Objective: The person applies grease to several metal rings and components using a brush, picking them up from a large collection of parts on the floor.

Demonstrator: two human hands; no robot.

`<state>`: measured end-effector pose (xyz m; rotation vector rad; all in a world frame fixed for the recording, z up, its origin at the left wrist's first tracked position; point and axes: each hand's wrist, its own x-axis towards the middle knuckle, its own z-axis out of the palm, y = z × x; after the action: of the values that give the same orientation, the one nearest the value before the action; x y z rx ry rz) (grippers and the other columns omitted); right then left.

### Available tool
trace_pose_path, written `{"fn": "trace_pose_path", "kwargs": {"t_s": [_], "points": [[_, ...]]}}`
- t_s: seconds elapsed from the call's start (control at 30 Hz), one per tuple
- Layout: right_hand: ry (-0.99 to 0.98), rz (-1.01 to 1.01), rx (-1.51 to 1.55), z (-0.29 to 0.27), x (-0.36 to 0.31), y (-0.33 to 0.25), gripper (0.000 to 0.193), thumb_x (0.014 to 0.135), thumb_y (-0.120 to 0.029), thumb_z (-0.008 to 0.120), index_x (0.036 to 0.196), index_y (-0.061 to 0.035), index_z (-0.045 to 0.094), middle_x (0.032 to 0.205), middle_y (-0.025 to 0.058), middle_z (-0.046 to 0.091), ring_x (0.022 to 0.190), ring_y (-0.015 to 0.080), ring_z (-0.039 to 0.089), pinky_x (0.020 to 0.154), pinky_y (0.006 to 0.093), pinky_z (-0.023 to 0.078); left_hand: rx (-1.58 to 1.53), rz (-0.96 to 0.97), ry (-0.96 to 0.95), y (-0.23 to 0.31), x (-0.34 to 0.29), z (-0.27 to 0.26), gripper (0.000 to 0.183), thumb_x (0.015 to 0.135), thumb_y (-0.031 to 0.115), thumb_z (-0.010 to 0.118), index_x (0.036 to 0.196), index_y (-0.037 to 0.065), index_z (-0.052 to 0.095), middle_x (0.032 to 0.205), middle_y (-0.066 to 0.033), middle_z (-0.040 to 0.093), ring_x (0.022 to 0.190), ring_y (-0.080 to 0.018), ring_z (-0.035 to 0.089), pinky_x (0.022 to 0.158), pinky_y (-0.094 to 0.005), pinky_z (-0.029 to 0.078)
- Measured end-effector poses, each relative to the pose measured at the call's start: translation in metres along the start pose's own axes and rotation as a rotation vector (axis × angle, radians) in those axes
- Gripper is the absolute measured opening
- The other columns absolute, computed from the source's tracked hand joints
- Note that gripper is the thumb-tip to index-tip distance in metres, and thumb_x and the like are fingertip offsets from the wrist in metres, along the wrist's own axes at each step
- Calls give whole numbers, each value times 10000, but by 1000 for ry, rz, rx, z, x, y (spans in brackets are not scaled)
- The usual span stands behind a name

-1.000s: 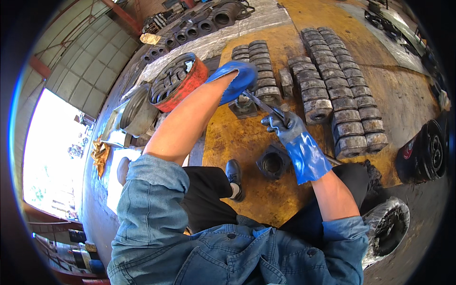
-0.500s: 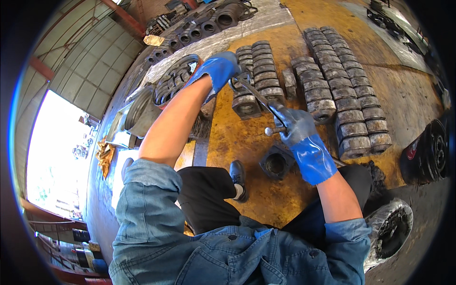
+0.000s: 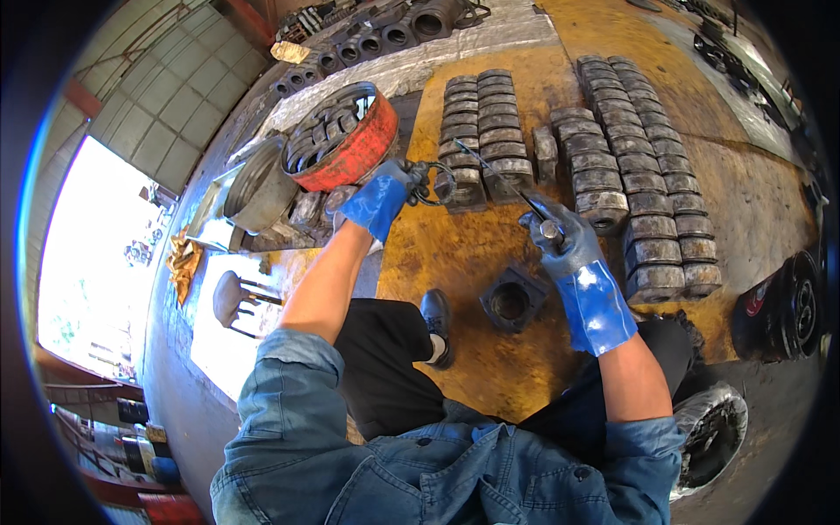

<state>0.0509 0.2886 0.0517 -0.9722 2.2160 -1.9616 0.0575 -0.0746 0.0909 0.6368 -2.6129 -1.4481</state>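
Note:
Both hands wear blue-and-grey gloves. My left hand (image 3: 381, 199) is closed on several dark metal rings (image 3: 442, 182) that hang out past its fingers, left of centre. My right hand (image 3: 564, 245) is wrapped round a long thin metal tool (image 3: 499, 178), its narrow end pointing up and left toward the rings but apart from them. A round steel knob (image 3: 550, 231) shows at the same fist; whether it belongs to the tool I cannot tell. Below, between my feet, a dark square metal block with a round bore (image 3: 509, 302) lies on the stained yellow floor.
Long rows of worn metal blocks (image 3: 630, 175) stand ahead and right, with shorter rows (image 3: 499, 131) nearer the middle. A red-sided round drum (image 3: 367, 144) holds curved metal parts. There is a stool (image 3: 229, 297) at left and a black bucket (image 3: 779, 306) at right.
My left hand has drawn back down and left with the rings, away from the tool. My right hand has turned, its tool still held. The red drum shows more fully.

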Motion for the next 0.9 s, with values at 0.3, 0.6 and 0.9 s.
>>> {"fn": "trace_pose_path", "kwargs": {"t_s": [0.3, 0.6, 0.9], "points": [[-129, -300, -461, 12, 4, -10, 447, 794, -60, 639, 1240, -88, 635, 846, 68, 700, 707, 268, 666, 669, 364, 527, -13, -131, -163, -46, 6, 8, 149, 918, 159, 618, 872, 28, 673, 708, -76, 679, 531, -158, 652, 474, -299, 494], [-185, -445, -542, 33, 14, -8, 498, 710, -4, 696, 1202, -73, 664, 724, 91, 644, 590, 273, 626, 541, 381, 500, 162, -6, -151, -52, 5, -6, 226, 885, 129, 653, 1084, 25, 676, 829, -93, 721, 641, -172, 681, 511, -306, 508], [-208, -485, -554, 36, 15, -2, 544, 691, -9, 694, 1229, -78, 648, 724, 75, 643, 590, 250, 629, 554, 367, 510, 77, -2, -180, -55, -5, -7, 247, 866, 151, 673, 1080, 28, 680, 843, -103, 719, 670, -189, 685, 552, -324, 516]]}}
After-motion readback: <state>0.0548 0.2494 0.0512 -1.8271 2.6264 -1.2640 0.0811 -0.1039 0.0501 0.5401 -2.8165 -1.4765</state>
